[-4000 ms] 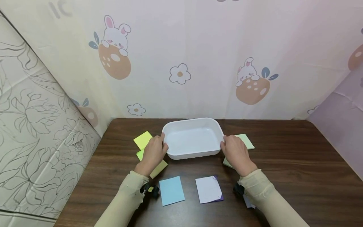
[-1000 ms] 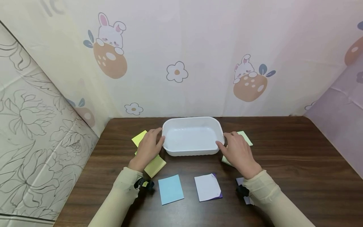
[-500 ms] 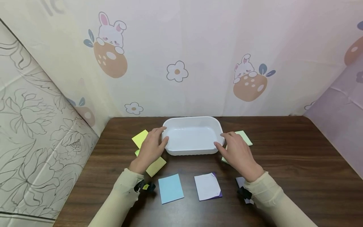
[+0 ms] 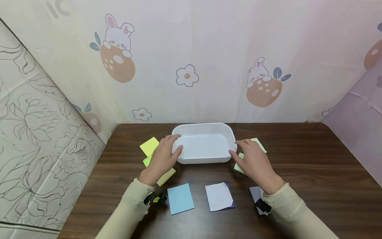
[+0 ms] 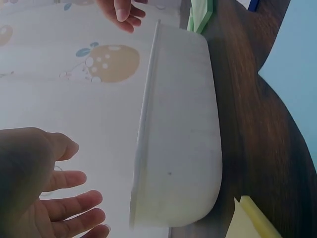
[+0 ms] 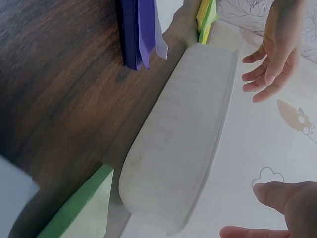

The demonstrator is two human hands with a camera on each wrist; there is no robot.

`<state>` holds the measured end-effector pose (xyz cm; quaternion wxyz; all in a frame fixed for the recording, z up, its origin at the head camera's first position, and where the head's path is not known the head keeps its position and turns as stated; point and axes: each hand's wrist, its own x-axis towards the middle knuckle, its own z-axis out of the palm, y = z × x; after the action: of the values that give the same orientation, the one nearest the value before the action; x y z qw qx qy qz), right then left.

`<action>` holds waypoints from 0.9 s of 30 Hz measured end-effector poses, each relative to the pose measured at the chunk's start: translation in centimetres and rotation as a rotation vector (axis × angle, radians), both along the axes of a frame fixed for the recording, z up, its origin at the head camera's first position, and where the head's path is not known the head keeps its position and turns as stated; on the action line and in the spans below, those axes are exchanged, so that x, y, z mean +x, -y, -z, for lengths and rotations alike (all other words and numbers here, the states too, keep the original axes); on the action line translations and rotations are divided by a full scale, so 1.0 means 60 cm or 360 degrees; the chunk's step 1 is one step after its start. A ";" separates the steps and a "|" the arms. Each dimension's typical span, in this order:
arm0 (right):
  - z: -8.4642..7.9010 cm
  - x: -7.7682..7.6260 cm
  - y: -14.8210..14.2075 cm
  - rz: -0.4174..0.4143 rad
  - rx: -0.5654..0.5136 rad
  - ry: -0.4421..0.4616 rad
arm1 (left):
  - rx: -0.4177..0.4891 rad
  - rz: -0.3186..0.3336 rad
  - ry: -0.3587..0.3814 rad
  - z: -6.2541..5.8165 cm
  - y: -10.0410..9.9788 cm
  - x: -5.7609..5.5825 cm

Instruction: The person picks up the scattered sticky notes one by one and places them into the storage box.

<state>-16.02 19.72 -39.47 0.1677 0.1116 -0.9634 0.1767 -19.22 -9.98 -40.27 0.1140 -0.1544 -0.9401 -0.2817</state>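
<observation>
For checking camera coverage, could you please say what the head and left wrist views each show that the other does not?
Only the head view shows the inside of the white tub, both sleeves and the flower-drawn cloth.
Only the left wrist view shows a dark speck on the tub's outer wall.
Both show the tub, left hand, right hand and light blue paper.

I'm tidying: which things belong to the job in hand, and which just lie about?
Likely job: white basin; left hand, right hand at its ends.

Apparently lying about: blue paper; white-topped pad; yellow pads; pale green pads; lilac paper.
</observation>
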 end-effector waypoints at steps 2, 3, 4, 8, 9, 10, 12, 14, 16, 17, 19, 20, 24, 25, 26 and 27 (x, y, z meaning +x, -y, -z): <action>-0.002 0.002 -0.003 0.0006 0.0000 0.0000 | -0.0016 0.0013 -0.0014 -0.001 -0.004 0.002; -0.003 0.002 -0.005 0.0004 -0.0002 -0.0005 | -0.0018 0.0024 -0.0027 -0.001 -0.006 0.003; -0.003 0.003 -0.007 0.0003 -0.0003 -0.0008 | -0.0018 0.0035 -0.0039 -0.001 -0.008 0.004; -0.006 0.003 -0.013 0.0000 -0.0009 -0.0001 | -0.0021 0.0073 -0.0079 -0.005 -0.016 0.008; -0.007 0.002 -0.014 -0.0002 -0.0009 -0.0001 | -0.0024 0.0082 -0.0086 -0.006 -0.018 0.008; -0.007 0.002 -0.016 -0.0001 -0.0009 0.0000 | -0.0030 0.0089 -0.0089 -0.007 -0.021 0.008; -0.008 0.000 -0.019 -0.0001 -0.0008 0.0007 | -0.0042 0.0103 -0.0096 -0.010 -0.025 0.009; -0.009 -0.001 -0.022 -0.0003 -0.0004 0.0021 | -0.0051 0.0114 -0.0109 -0.010 -0.030 0.010; -0.010 -0.001 -0.024 -0.0004 0.0001 0.0039 | -0.0054 0.0126 -0.0119 -0.011 -0.034 0.011; -0.010 -0.002 -0.026 -0.0003 0.0004 0.0047 | -0.0053 0.0135 -0.0123 -0.011 -0.036 0.012; -0.011 -0.002 -0.029 0.0003 0.0005 0.0063 | -0.0059 0.0151 -0.0129 -0.010 -0.040 0.013; -0.011 -0.001 -0.030 0.0007 0.0007 0.0069 | -0.0067 0.0160 -0.0131 -0.010 -0.042 0.013; -0.011 -0.002 -0.037 0.0015 0.0001 0.0079 | -0.0102 0.0194 -0.0144 -0.008 -0.050 0.014; -0.011 -0.003 -0.038 0.0015 -0.0001 0.0081 | -0.0111 0.0199 -0.0145 -0.008 -0.051 0.015; -0.011 -0.004 -0.039 0.0014 0.0001 0.0081 | -0.0121 0.0204 -0.0144 -0.008 -0.053 0.015; -0.011 -0.004 -0.041 0.0015 0.0001 0.0083 | -0.0125 0.0211 -0.0141 -0.008 -0.055 0.016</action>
<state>-16.28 22.16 -38.82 0.1433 0.1025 -0.9680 0.1784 -18.29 -6.69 -39.82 0.1305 -0.2331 -0.9322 -0.2443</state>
